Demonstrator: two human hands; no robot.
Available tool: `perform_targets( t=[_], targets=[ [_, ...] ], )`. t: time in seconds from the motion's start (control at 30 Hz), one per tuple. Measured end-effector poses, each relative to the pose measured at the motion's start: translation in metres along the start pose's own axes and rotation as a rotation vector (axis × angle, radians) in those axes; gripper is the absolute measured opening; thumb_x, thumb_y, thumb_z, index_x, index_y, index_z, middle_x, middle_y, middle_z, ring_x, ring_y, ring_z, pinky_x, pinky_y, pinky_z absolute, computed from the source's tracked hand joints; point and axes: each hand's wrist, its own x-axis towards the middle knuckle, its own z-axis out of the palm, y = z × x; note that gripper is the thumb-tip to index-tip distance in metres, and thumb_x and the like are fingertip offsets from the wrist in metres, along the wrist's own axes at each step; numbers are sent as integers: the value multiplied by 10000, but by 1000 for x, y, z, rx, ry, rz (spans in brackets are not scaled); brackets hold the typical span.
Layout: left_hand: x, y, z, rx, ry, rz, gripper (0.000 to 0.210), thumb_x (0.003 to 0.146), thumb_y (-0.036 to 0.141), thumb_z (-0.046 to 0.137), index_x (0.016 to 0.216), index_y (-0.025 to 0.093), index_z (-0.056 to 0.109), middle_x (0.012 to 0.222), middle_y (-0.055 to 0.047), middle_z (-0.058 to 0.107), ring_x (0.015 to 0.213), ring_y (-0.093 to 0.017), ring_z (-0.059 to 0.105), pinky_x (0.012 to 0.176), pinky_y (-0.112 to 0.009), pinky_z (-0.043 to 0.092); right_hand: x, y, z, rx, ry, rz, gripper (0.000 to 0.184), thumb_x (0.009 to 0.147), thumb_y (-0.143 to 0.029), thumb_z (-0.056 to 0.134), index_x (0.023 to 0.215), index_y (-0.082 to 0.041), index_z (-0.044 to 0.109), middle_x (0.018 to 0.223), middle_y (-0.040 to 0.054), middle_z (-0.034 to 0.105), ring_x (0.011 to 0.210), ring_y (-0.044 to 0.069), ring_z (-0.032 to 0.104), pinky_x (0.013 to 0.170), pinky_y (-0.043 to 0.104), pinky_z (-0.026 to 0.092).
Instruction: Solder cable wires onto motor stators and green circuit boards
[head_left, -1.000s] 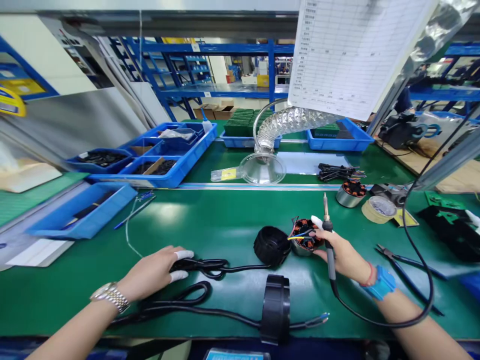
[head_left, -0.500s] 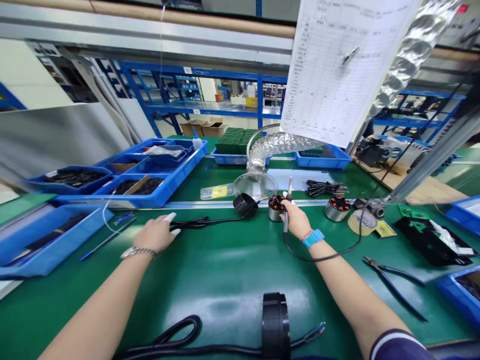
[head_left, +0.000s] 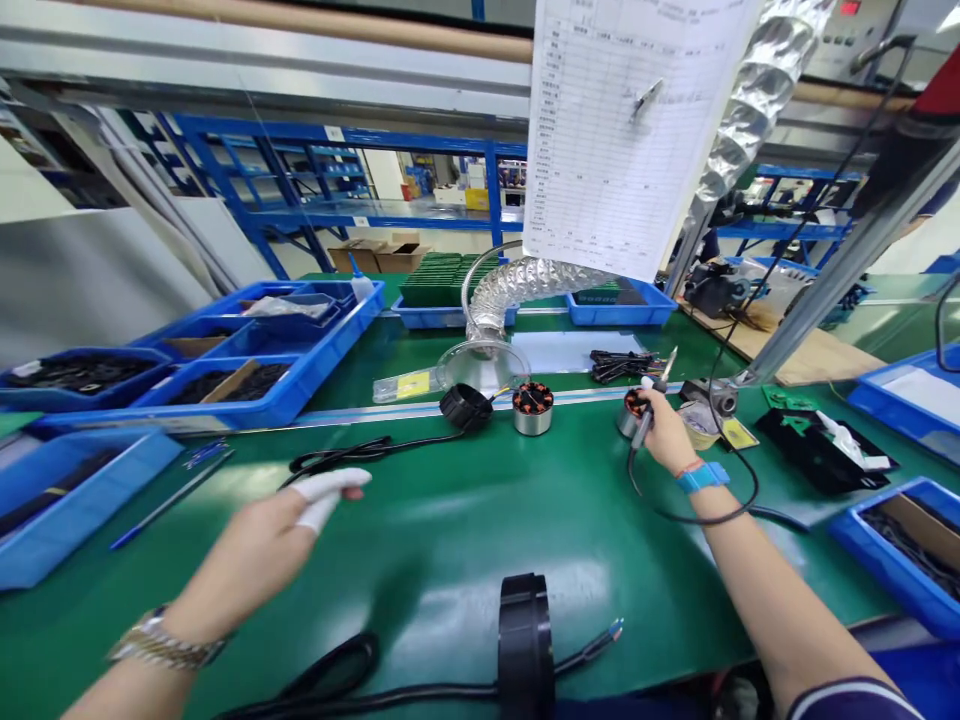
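Note:
My right hand [head_left: 664,435] is wrapped round a soldering iron [head_left: 642,430], its tip pointing up and away. Partly hidden behind that hand is a silver motor stator with copper windings [head_left: 628,420]. A second such stator [head_left: 532,412] stands upright further left. Beside it a black round housing [head_left: 466,408] lies tilted, with a black cable [head_left: 367,455] running left from it. My left hand [head_left: 266,535] hovers over the mat below the cable, white covers on thumb and index finger, which are apart and hold nothing. In front stands a black ring [head_left: 525,640] with a cable through it.
Blue bins [head_left: 285,395] with black parts line the left; another bin [head_left: 900,550] is at right. A foil fume duct [head_left: 517,285] ends in a clear hood over the bench. A paper sheet [head_left: 607,150] hangs above. A wire bundle [head_left: 622,365] and tape roll [head_left: 697,425] lie behind.
My right hand has carried the soldering iron rightward, from the left stator to the right one. My left hand has drawn back towards me from the cable. The view has turned right.

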Motion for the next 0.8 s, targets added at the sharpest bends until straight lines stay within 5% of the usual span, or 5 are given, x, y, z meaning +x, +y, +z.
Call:
perform_targets(
  t=[0.17, 0.37, 0.6, 0.7, 0.8],
  targets=[
    [-2, 80, 39, -152, -395, 266, 373, 796, 461, 399, 909, 188, 626, 934, -22, 656, 838, -201, 569, 738, -272, 418, -69, -62, 1, 129, -5, -25, 370, 755, -145, 490, 1114, -208, 427, 935, 58, 613, 825, 161, 625, 761, 317, 522],
    [2, 149, 66, -155, -471, 443, 271, 788, 366, 430, 696, 162, 583, 718, -26, 612, 676, -173, 528, 623, -265, 372, -117, -127, -11, 256, -31, -53, 394, 798, -176, 530, 1163, -261, 407, 1076, 74, 581, 967, 183, 603, 842, 328, 512],
    [-5, 167, 68, -49, -416, 400, 312, 777, 449, 447, 671, 169, 534, 625, -5, 534, 587, -148, 452, 551, -254, 318, -131, -115, -59, 411, 351, 59, 472, 738, -148, 621, 1106, -295, 365, 1036, 64, 574, 826, 186, 617, 757, 388, 531],
    [-6, 166, 66, 3, -429, 355, 320, 782, 454, 435, 657, 171, 516, 605, 3, 507, 568, -143, 426, 539, -255, 296, -132, -100, -58, 499, 268, 197, 439, 738, -208, 627, 1093, -272, 376, 1143, 92, 531, 796, 172, 617, 700, 364, 545],
    [-4, 162, 64, -26, -501, 283, 309, 777, 441, 449, 662, 165, 529, 629, 3, 514, 583, -137, 417, 556, -253, 298, -127, -89, -47, 605, 101, 219, 514, 719, -244, 649, 1130, -264, 341, 1250, 103, 463, 1012, 210, 576, 829, 394, 520]
  ],
)
